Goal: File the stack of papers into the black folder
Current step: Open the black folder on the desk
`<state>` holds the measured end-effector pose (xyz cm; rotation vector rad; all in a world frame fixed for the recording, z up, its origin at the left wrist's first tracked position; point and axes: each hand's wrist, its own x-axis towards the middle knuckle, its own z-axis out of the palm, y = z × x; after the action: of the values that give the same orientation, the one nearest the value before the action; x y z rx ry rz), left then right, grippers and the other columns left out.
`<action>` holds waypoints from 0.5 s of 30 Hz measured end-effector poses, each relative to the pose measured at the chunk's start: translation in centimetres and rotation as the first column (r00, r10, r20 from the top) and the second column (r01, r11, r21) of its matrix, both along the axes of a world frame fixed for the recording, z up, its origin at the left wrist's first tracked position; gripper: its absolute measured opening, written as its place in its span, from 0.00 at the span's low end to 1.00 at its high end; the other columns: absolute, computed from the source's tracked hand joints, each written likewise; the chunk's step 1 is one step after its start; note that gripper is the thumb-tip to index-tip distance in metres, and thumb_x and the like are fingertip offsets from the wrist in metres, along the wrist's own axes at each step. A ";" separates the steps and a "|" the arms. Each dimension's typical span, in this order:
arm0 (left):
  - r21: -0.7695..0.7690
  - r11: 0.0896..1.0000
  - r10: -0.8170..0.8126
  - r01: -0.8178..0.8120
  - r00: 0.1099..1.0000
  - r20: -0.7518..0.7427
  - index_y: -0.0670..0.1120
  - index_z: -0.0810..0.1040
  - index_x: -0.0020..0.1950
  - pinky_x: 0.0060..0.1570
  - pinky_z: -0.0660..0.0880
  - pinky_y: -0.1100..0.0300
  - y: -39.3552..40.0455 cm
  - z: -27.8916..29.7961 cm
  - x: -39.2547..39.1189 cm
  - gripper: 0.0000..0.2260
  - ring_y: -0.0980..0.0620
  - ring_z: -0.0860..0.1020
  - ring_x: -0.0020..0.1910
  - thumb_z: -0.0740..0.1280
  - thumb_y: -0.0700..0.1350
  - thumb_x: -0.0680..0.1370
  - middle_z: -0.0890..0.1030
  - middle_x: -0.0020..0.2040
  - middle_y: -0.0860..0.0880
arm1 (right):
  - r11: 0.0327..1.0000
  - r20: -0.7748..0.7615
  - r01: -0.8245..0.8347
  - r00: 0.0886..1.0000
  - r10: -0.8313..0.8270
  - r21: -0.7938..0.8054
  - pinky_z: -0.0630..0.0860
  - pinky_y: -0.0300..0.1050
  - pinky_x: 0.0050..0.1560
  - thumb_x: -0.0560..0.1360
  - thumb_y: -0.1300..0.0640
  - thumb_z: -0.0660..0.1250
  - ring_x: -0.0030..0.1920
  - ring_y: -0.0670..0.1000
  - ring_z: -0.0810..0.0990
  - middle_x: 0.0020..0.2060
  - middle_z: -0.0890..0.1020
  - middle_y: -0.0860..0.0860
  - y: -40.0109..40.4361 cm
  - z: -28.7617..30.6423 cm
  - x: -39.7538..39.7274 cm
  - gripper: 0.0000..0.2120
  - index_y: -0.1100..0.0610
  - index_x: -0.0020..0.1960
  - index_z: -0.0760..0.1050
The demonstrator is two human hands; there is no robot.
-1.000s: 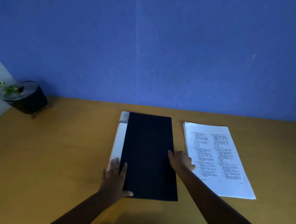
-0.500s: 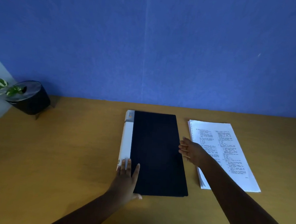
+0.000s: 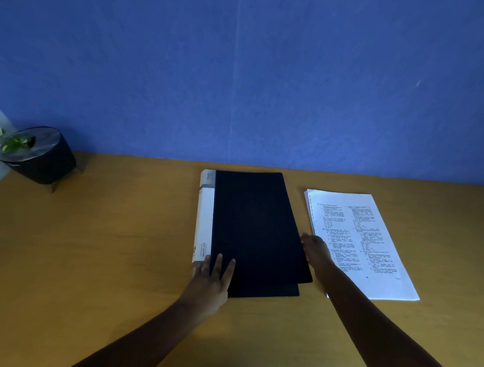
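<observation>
The black folder (image 3: 255, 229) with a white spine lies in the middle of the wooden desk (image 3: 105, 246). Its front cover is raised slightly along the right edge, and the lower layer shows beneath at the near corner. My left hand (image 3: 212, 280) rests flat, fingers spread, on the folder's near-left corner by the spine. My right hand (image 3: 315, 251) holds the cover's right edge, fingers under it. The stack of printed white papers (image 3: 372, 240) lies just to the right of the folder, partly behind my right wrist.
A black round pot (image 3: 40, 158) with a small green plant stands at the desk's far left. A blue wall (image 3: 246, 71) rises directly behind the desk. Bare desk surface stretches to the left of the folder and in front of it.
My right hand went from above the paper stack to the folder's right edge and lifted the cover a little. My left hand stayed pressed on the near-left corner.
</observation>
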<state>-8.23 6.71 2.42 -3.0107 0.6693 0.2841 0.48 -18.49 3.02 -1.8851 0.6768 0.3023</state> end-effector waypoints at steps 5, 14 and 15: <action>-0.415 0.886 0.203 -0.208 0.978 -0.057 0.44 0.50 0.76 0.69 0.67 0.54 1.2 -0.3 -1.6 0.33 0.42 0.59 0.75 0.64 0.46 0.77 0.54 0.77 0.44 | 0.978 0.156 0.090 0.980 -0.120 0.187 0.76 0.45 0.42 0.81 0.53 0.56 0.46 0.55 0.79 0.53 0.79 0.60 -0.8 0.2 -0.7 0.17 0.65 0.61 0.72; -0.826 0.274 0.536 -0.493 0.791 -0.295 0.41 0.73 0.57 0.28 0.69 0.74 3.4 0.2 -3.3 0.12 0.64 0.76 0.29 0.57 0.31 0.77 0.78 0.36 0.47 | 0.818 0.188 -0.389 0.845 0.500 -0.424 0.72 0.39 0.51 0.78 0.49 0.61 0.56 0.49 0.75 0.62 0.75 0.52 3.4 -1.9 -1.5 0.14 0.52 0.61 0.72; -0.831 0.169 0.594 -0.531 0.727 -0.344 0.37 0.75 0.43 0.27 0.66 0.71 3.5 0.2 -3.4 0.10 0.64 0.74 0.26 0.57 0.30 0.78 0.75 0.30 0.44 | 0.759 0.154 -0.447 0.806 0.571 -0.474 0.72 0.42 0.58 0.78 0.49 0.62 0.62 0.50 0.73 0.67 0.72 0.52 4.0 -2.2 -1.6 0.16 0.52 0.64 0.70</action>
<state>-11.67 10.17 2.63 -4.1717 -0.7219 -0.3249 -1.07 -14.48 0.83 -2.4599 -0.0123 0.2278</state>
